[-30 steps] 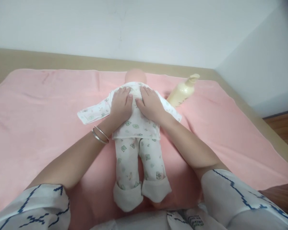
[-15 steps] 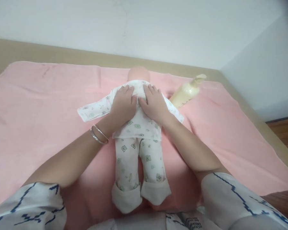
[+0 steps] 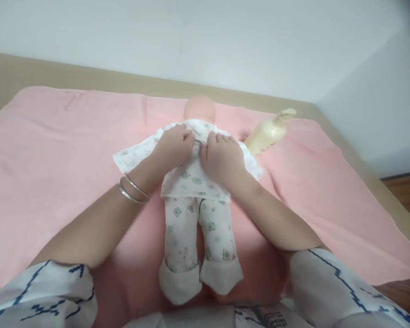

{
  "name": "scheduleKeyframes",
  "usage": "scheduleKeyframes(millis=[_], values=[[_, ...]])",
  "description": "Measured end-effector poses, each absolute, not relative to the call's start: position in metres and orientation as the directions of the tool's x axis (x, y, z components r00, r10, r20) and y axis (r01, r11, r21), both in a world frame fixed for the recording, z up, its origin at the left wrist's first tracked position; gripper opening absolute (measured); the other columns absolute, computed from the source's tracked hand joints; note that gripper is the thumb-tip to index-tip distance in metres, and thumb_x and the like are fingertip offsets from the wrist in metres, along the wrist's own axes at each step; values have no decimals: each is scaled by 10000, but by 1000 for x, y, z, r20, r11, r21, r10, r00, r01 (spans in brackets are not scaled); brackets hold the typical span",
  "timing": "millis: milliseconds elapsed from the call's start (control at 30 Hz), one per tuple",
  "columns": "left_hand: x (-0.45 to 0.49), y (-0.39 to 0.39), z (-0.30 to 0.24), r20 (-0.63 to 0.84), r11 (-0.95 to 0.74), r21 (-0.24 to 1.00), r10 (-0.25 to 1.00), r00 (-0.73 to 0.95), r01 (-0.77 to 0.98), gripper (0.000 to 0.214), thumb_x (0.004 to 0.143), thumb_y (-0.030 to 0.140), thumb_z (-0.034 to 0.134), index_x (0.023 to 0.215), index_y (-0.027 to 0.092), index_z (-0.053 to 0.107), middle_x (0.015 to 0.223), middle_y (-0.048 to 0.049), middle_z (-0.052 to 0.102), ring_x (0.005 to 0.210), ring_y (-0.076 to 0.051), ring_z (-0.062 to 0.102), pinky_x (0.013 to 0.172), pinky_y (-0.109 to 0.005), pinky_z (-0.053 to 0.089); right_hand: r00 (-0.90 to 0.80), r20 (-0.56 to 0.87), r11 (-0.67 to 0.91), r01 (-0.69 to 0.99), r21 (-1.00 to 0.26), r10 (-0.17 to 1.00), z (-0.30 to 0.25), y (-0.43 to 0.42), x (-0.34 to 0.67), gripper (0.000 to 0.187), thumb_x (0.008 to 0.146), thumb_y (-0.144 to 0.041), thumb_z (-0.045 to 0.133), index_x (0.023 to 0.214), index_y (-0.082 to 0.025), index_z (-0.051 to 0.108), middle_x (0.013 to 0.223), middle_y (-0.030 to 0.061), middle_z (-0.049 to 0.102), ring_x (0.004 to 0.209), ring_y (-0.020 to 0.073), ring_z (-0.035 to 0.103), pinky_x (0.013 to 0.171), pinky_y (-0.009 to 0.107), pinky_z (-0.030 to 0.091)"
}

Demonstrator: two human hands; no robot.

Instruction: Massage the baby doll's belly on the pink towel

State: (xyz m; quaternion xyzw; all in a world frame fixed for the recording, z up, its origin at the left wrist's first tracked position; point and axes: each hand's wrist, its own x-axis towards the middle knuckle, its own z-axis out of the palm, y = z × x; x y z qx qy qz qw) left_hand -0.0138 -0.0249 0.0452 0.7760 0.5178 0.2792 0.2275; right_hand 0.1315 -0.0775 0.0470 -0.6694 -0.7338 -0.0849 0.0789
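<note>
A baby doll (image 3: 191, 209) in white printed pyjamas lies on a pink towel (image 3: 54, 155), its bare head (image 3: 200, 109) pointing away from me. My left hand (image 3: 172, 146) rests on the doll's upper chest with its fingers curled, pinching the shirt fabric near the collar. My right hand (image 3: 222, 157) is beside it, fingers bent and gripping the same shirt front. Two silver bangles (image 3: 131, 191) circle my left wrist. The doll's arms are hidden inside the spread sleeves.
A cream pump bottle (image 3: 268, 134) lies on its side on the towel, just right of the doll's shoulder. A tan bed edge (image 3: 362, 159) borders the towel at the back and right. A white wall stands behind, wooden floor at far right.
Both hands lay flat on the doll's chest before. Their fingers have now curled and gathered the shirt fabric near the collar. The view shifted slightly.
</note>
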Motion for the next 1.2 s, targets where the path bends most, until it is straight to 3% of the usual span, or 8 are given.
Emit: scheduleKeyframes(millis=[133, 333, 533, 667, 800, 967, 1067, 1200], values=[[-12, -15, 21, 278, -401, 573, 915, 291, 715, 396, 999, 310, 326, 1066, 147, 681, 1221, -161, 695, 1252, -306, 601, 1175, -522, 432, -130, 228, 147, 987, -60, 965, 47, -81, 130, 484, 1062, -287, 289, 1376, -52, 573, 1304, 262, 673, 1257, 377, 621, 1062, 535, 476], [-17, -10, 2, 358, -500, 500, 863, 357, 707, 612, 1057, 466, 237, 1443, 58, 480, 1528, -237, 510, 1487, -351, 421, 1273, -584, 294, -184, 216, 235, 942, -241, 959, 47, -76, 132, 466, 1034, -215, 291, 1364, -123, 608, 1478, 206, 582, 1407, 348, 523, 1123, 532, 475], [0, -39, 15, 375, -535, 360, 833, 407, 764, 455, 1007, 204, 265, 1233, 37, 623, 1376, -269, 618, 1446, -384, 478, 1275, -608, 276, -112, 114, 142, 941, -309, 987, 51, -54, 145, 515, 1042, -367, 356, 1441, -67, 484, 1548, 214, 505, 1496, 360, 418, 1217, 555, 388], [13, -57, 20, 380, -525, 323, 834, 401, 787, 462, 936, 113, 321, 1293, -6, 588, 1354, -270, 629, 1412, -366, 512, 1261, -551, 344, -129, 85, 150, 934, -323, 988, 52, -45, 156, 543, 1020, -422, 408, 1406, -49, 495, 1548, 229, 490, 1503, 371, 393, 1227, 538, 369], [7, -46, 20, 394, -534, 423, 836, 382, 732, 385, 938, 128, 330, 1125, 118, 667, 1242, -170, 691, 1372, -329, 544, 1260, -557, 359, -146, 145, 186, 928, -324, 979, 52, -47, 157, 487, 1002, -447, 420, 1316, -105, 567, 1442, 206, 592, 1396, 381, 500, 1155, 563, 420], [-6, -20, 15, 328, -469, 498, 880, 342, 729, 325, 936, 180, 353, 927, 151, 677, 1164, -174, 700, 1304, -365, 587, 1189, -599, 433, -64, 179, 91, 985, -147, 982, 54, -67, 140, 438, 1027, -401, 374, 1057, -88, 679, 1087, 224, 716, 1138, 384, 641, 981, 522, 522], [-6, -15, 9, 379, -462, 484, 876, 297, 743, 321, 953, 212, 342, 896, 160, 653, 1090, -176, 705, 1285, -373, 598, 1204, -616, 404, -107, 233, 124, 990, -60, 967, 54, -79, 131, 449, 1036, -348, 335, 902, -132, 705, 916, 188, 719, 985, 353, 670, 889, 494, 550], [-3, -19, 3, 448, -487, 480, 851, 273, 730, 376, 1018, 308, 282, 979, 170, 629, 1081, -170, 697, 1246, -348, 612, 1209, -588, 400, -128, 244, 144, 988, -48, 961, 53, -81, 128, 460, 1035, -294, 314, 965, -86, 719, 975, 215, 725, 1036, 361, 667, 936, 497, 543]])
